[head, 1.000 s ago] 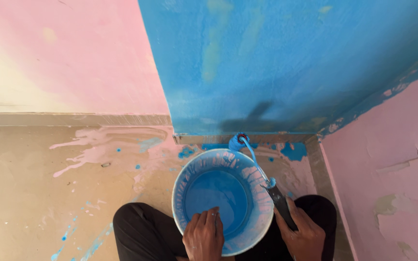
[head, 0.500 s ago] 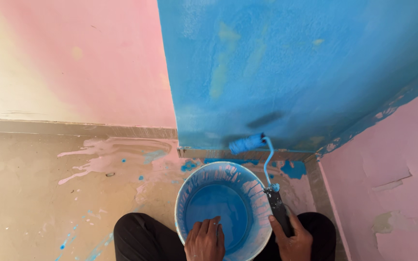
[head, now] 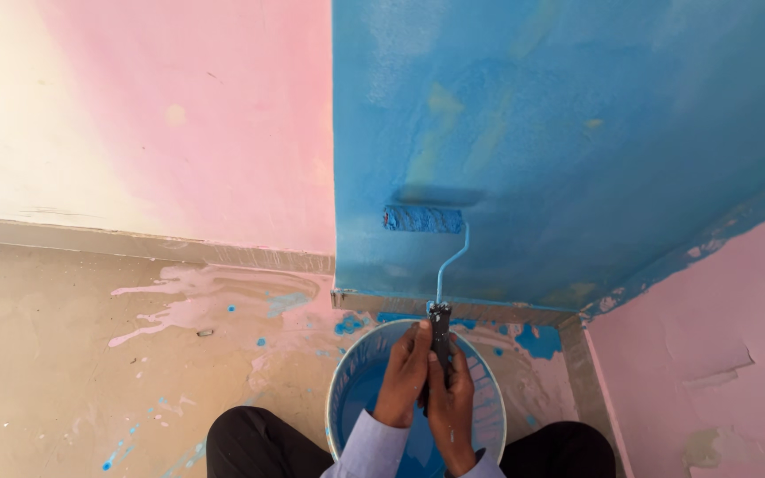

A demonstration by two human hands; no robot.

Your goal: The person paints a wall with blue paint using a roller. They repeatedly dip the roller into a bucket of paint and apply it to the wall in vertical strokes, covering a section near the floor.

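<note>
Watching the head cam feed here. Both hands are wrapped around the black handle of the paint roller (head: 425, 219): left hand (head: 403, 376) on one side, right hand (head: 450, 398) on the other, fingers curled shut and pressed together around the grip, no gaps that I can make out. The roller head is lying flat against the blue wall (head: 560, 133), low down, a little above the ledge at the wall's foot.

Progress-wise I'd say that wall section is mostly covered. The blue runs from the corner with the pink wall (head: 179, 115) all the way across, but there are a few yellowish streaks and blotches showing through above and to the right of the roller, so it looks like it wants more passes there. The lower right edge is ragged too, where the blue meets the other pink wall (head: 710, 354) (patchy, with chipped spots).

The bucket (head: 347, 389) sits right under the hands, between the knees, and what shows of the inside is blue with paint.

Floor (head: 90, 354) has pink spill marks and blue drips all over, so cleanup is nowhere near done.
</note>
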